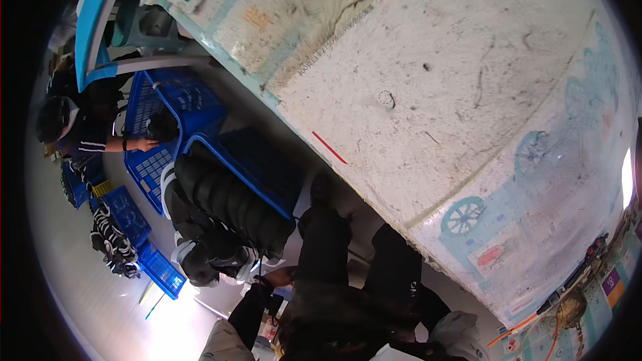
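Note:
My left hand (282,275) is low, beside my left thigh and just below a heap of black shoes. It is small and in shadow, so its fingers do not show clearly. A dark band circles that wrist. The black shoes (231,194) lie packed side by side in a row, in and over the edge of a blue plastic basket (244,167); some have white soles. My right hand is out of sight; only a pale grey sleeve (461,334) shows on that side.
A worn, stained tabletop (428,107) with a thin red strip (330,148) fills the right. At left, a co-worker's hand (142,144) reaches into another blue basket (150,167) by a dark shoe (162,127). More blue baskets (127,217) and shoes (112,244) stand on the floor.

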Available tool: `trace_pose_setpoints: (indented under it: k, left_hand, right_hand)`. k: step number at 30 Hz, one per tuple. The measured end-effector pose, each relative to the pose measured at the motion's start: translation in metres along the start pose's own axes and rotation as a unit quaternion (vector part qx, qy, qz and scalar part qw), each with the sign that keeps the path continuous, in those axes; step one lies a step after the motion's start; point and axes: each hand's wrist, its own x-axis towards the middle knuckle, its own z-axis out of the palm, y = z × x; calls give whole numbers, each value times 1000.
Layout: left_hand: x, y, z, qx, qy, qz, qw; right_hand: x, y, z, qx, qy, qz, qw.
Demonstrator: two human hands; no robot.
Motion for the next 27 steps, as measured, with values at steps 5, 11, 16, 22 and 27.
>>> trace_pose_setpoints:
  k: [5, 11, 16, 22, 27]
  left_hand:
    - [12, 6, -10, -82, 46, 7, 996]
    - [39, 28, -30, 85, 144, 136, 976]
    - [24, 22, -41, 261, 334, 279, 862]
    - [-1, 103, -22, 239, 553, 391, 695]
    - [25, 172, 14, 294, 556, 362, 689]
  right_hand:
    - [9, 2, -38, -9, 57, -27, 998]
    - [-6, 23, -128, -31, 213, -66, 974]
    - [-53, 3, -201, 153, 383, -145, 899]
    - [-237, -100, -221, 52, 429, -177, 884]
    - [-240, -48, -185, 10, 447, -238, 862]
